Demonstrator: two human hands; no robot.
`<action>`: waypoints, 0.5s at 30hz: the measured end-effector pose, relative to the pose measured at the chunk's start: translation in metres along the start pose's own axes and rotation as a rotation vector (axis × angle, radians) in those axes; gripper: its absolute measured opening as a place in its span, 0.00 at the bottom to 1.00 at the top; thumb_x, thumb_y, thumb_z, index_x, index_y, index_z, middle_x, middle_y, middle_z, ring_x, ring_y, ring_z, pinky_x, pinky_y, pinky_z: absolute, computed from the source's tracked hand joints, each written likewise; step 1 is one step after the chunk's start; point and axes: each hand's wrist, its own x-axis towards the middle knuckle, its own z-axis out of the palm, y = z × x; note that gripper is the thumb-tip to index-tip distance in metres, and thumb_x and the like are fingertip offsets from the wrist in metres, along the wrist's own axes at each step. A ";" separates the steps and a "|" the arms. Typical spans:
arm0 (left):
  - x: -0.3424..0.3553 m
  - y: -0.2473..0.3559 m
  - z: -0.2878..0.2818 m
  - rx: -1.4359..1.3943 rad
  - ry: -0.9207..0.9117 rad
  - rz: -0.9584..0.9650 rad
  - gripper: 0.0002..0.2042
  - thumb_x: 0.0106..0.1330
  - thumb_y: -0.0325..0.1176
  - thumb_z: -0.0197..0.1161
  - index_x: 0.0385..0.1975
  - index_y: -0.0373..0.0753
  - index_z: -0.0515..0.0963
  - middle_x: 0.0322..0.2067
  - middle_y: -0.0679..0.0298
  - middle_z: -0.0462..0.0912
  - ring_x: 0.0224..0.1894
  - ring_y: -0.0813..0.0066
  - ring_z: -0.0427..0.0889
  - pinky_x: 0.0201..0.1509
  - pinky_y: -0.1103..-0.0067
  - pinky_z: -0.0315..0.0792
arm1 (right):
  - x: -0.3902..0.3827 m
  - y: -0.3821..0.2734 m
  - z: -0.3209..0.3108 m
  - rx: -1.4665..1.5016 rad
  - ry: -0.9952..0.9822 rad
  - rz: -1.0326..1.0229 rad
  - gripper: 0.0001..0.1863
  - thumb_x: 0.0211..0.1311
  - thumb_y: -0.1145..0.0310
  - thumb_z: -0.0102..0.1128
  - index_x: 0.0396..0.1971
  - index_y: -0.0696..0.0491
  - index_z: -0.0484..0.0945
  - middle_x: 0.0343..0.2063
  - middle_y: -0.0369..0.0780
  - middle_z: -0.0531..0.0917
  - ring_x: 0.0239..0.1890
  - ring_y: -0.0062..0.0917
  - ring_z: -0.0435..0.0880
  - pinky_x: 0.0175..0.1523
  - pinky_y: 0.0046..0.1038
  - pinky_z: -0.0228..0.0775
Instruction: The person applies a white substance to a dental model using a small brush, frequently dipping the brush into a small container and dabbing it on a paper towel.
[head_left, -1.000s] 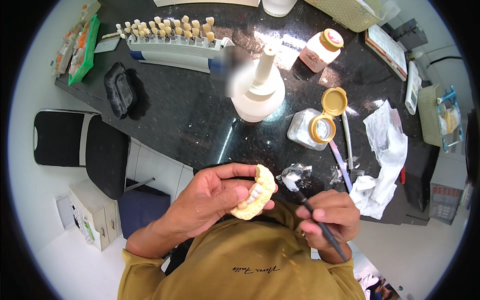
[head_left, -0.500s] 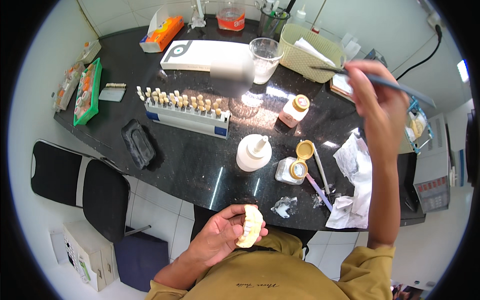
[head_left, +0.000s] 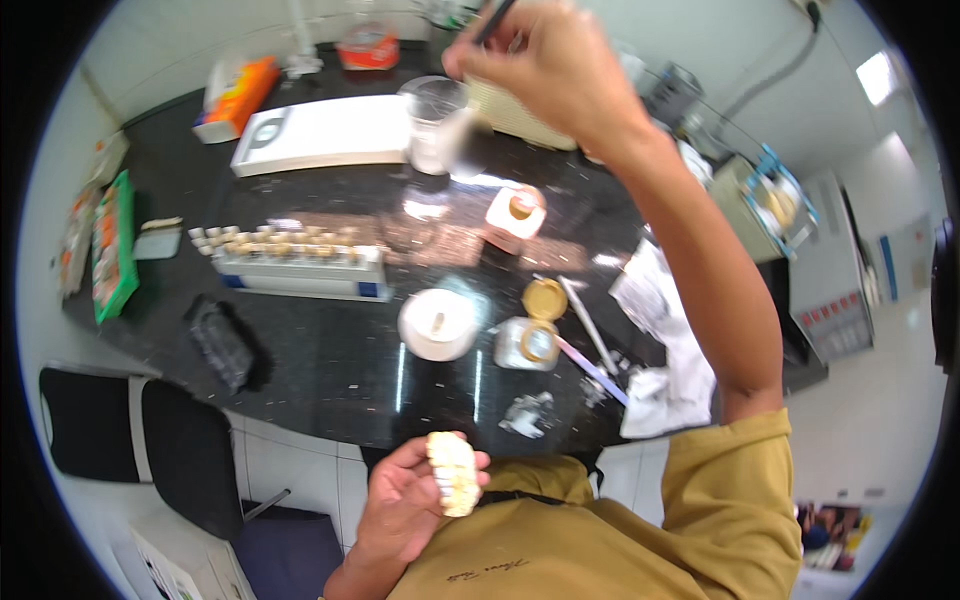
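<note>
Just off the near edge of the desk (head_left: pixel 310 345), the left hand (head_left: pixel 398 505) grips the cast (head_left: pixel 453 475), whose long axis runs near to far. Further right and far, a dark tool (head_left: pixel 495 20) is gripped by the right hand (head_left: pixel 555 65), raised, its forearm (head_left: pixel 700 240) stretched far. From there, the cast lies near and left, well apart.

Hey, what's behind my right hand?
Part of a beige basket shows behind your right hand. The hand covers the rest, so I can't see what's inside.
</note>
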 end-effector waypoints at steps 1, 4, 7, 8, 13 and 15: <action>0.001 -0.001 0.000 0.005 0.001 0.021 0.26 0.61 0.34 0.64 0.56 0.29 0.65 0.47 0.44 0.77 0.47 0.59 0.80 0.51 0.68 0.75 | -0.003 -0.002 -0.019 0.089 0.090 -0.152 0.11 0.54 0.62 0.66 0.27 0.55 0.83 0.18 0.33 0.81 0.21 0.12 0.74 0.25 0.18 0.64; 0.008 -0.008 0.004 0.065 0.030 0.000 0.28 0.59 0.39 0.66 0.55 0.30 0.65 0.45 0.45 0.77 0.44 0.60 0.81 0.47 0.69 0.77 | -0.069 -0.028 -0.104 0.063 0.228 -0.030 0.11 0.56 0.64 0.66 0.28 0.57 0.81 0.21 0.34 0.81 0.23 0.12 0.77 0.27 0.13 0.64; 0.013 -0.012 0.010 0.072 0.029 0.003 0.28 0.61 0.39 0.64 0.56 0.31 0.65 0.45 0.45 0.78 0.43 0.60 0.82 0.47 0.69 0.78 | -0.144 -0.018 -0.136 0.168 0.272 0.001 0.07 0.59 0.70 0.59 0.26 0.56 0.73 0.17 0.35 0.76 0.18 0.11 0.72 0.23 0.10 0.61; 0.015 -0.014 0.012 0.077 0.027 0.010 0.27 0.61 0.39 0.64 0.56 0.31 0.64 0.44 0.45 0.78 0.43 0.60 0.82 0.47 0.69 0.78 | -0.172 -0.014 -0.138 0.191 0.251 0.147 0.07 0.58 0.70 0.58 0.25 0.57 0.73 0.17 0.35 0.76 0.19 0.11 0.73 0.24 0.11 0.62; 0.025 -0.018 0.020 0.151 0.015 0.044 0.27 0.63 0.37 0.62 0.57 0.29 0.63 0.45 0.44 0.77 0.45 0.58 0.81 0.49 0.69 0.77 | -0.258 0.015 -0.098 0.112 0.184 0.528 0.05 0.54 0.75 0.64 0.27 0.60 0.78 0.19 0.36 0.81 0.20 0.12 0.77 0.25 0.13 0.65; 0.026 -0.017 0.025 0.194 0.038 0.078 0.26 0.63 0.36 0.61 0.57 0.29 0.62 0.46 0.44 0.76 0.46 0.58 0.80 0.51 0.69 0.76 | -0.267 0.016 -0.082 0.057 0.191 0.528 0.04 0.52 0.76 0.65 0.27 0.59 0.79 0.19 0.37 0.81 0.19 0.14 0.77 0.25 0.15 0.65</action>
